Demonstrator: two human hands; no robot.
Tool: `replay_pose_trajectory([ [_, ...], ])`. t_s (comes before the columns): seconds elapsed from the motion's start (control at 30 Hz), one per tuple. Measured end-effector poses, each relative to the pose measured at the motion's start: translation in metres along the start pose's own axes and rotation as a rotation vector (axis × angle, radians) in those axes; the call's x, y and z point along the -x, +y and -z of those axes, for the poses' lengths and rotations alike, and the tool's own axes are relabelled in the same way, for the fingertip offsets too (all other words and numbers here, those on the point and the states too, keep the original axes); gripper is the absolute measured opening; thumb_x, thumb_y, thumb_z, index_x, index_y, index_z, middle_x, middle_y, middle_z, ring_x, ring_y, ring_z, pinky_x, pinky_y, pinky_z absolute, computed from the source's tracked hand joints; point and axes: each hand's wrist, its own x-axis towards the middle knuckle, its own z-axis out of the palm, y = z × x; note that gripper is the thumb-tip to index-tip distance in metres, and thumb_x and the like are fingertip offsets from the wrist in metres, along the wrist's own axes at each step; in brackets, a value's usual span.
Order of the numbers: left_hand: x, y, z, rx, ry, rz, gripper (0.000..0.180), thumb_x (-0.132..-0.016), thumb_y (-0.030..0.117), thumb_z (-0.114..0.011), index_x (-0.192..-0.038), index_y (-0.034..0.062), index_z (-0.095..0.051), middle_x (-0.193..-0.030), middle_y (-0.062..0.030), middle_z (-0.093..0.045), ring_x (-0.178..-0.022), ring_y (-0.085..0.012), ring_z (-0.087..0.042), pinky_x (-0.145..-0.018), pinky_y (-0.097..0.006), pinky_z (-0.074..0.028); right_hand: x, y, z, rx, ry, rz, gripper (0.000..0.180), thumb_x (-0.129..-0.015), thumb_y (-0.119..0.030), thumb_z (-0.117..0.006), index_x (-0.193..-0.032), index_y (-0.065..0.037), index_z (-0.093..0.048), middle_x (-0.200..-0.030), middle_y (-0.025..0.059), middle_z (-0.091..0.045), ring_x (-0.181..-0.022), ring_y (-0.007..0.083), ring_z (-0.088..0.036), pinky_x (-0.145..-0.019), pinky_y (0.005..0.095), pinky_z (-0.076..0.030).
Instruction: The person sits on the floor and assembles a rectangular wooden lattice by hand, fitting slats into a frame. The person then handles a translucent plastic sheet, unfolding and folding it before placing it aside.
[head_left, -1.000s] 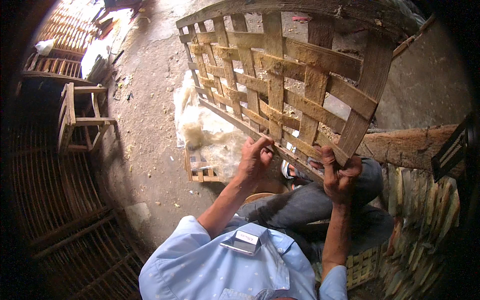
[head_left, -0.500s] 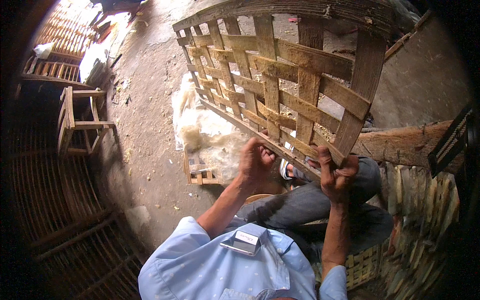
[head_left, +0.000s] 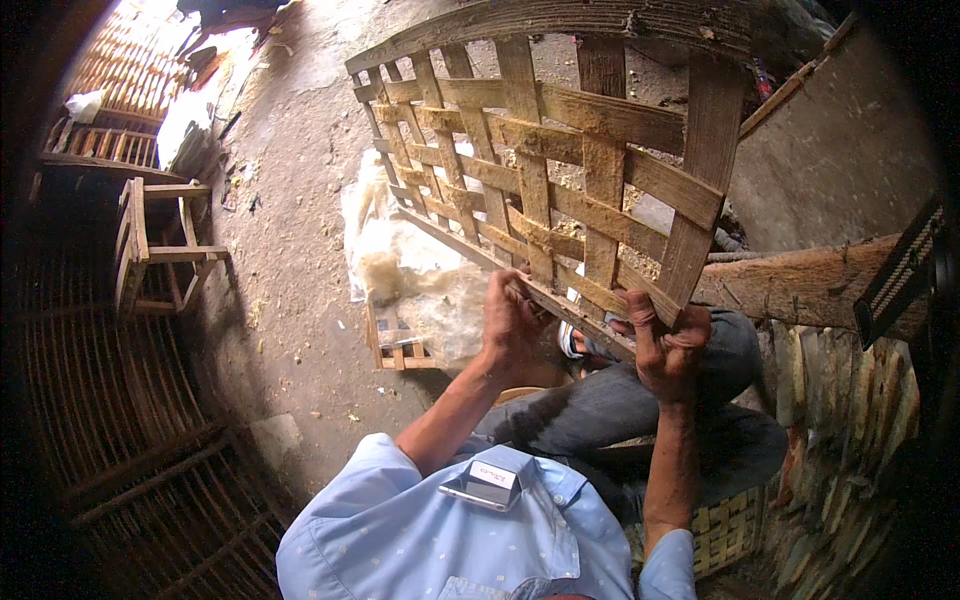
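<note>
GRIP: your left hand [head_left: 515,318] and right hand [head_left: 668,345] are pinching the woven bamboo panel's [head_left: 560,170] lower edge | RISK: tilted panel may be slipping or splinters cutting your fingers.

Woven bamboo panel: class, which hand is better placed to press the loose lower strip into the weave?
Probably the left hand: it rests on the woven bamboo panel at that strip, while the right hand grips the corner.

Small wooden stool [head_left: 160,250] on dusty floor [head_left: 290,200], pale fibre heap [head_left: 400,265], log [head_left: 790,285], stacked woven baskets [head_left: 110,430]
</note>
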Motion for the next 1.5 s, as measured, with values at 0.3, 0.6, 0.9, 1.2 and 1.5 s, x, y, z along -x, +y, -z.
replay_pose_trajectory([
  [0.3,0.018,0.003,-0.017,-0.125,0.058,-0.141,0.036,-0.090,0.019,-0.068,-0.119,0.0048,-0.050,-0.099,-0.0076,-0.064,-0.083,-0.0162,-0.066,-0.069,-0.030,-0.054,0.002,0.003,-0.002,-0.062,0.007,-0.025,0.027,-0.100,-0.016,-0.063,-0.097,0.010,-0.069,-0.089,0.0174,-0.073,-0.081,0.0230,-0.074,-0.066,0.0326,-0.066],
  [0.6,0.040,0.004,-0.048,-0.263,-0.071,-0.109,0.032,-0.090,0.022,-0.067,-0.112,0.0032,-0.054,-0.101,-0.0098,-0.065,-0.081,-0.0162,-0.065,-0.069,-0.032,-0.056,0.002,0.004,-0.002,0.059,0.004,0.004,0.027,-0.099,-0.015,-0.063,-0.095,0.011,-0.071,-0.087,0.0178,-0.073,-0.079,0.0230,-0.074,-0.063,0.0324,-0.066],
  [0.9,0.016,0.003,-0.030,-0.028,0.085,0.059,0.045,-0.096,0.044,-0.048,-0.117,0.0062,-0.062,-0.102,-0.0094,-0.070,-0.092,-0.0197,-0.067,-0.080,-0.034,-0.054,-0.002,-0.001,-0.006,-0.028,0.055,-0.006,0.032,-0.096,-0.025,-0.068,-0.081,0.002,-0.073,-0.069,0.0129,-0.072,-0.062,0.0195,-0.073,-0.055,0.0313,-0.057],
  [1.2,0.034,0.002,-0.044,0.057,-0.156,-0.008,0.052,-0.090,0.035,-0.053,-0.127,-0.0017,-0.051,-0.122,-0.0136,-0.062,-0.113,-0.0278,-0.061,-0.104,-0.042,-0.045,0.001,-0.003,-0.003,-0.128,0.020,-0.096,0.029,-0.099,-0.018,-0.064,-0.096,0.011,-0.070,-0.089,0.0182,-0.073,-0.079,0.0232,-0.074,-0.065,0.0329,-0.066],
  [1.5,0.027,-0.001,-0.055,0.200,0.011,0.023,0.059,-0.090,0.039,-0.056,-0.133,-0.0008,-0.049,-0.129,-0.0223,-0.058,-0.117,-0.0365,-0.060,-0.103,-0.052,-0.049,-0.002,0.001,-0.001,-0.089,-0.045,-0.057,0.027,-0.099,-0.016,-0.064,-0.098,0.010,-0.070,-0.089,0.0174,-0.074,-0.079,0.0225,-0.074,-0.063,0.0321,-0.065],
])
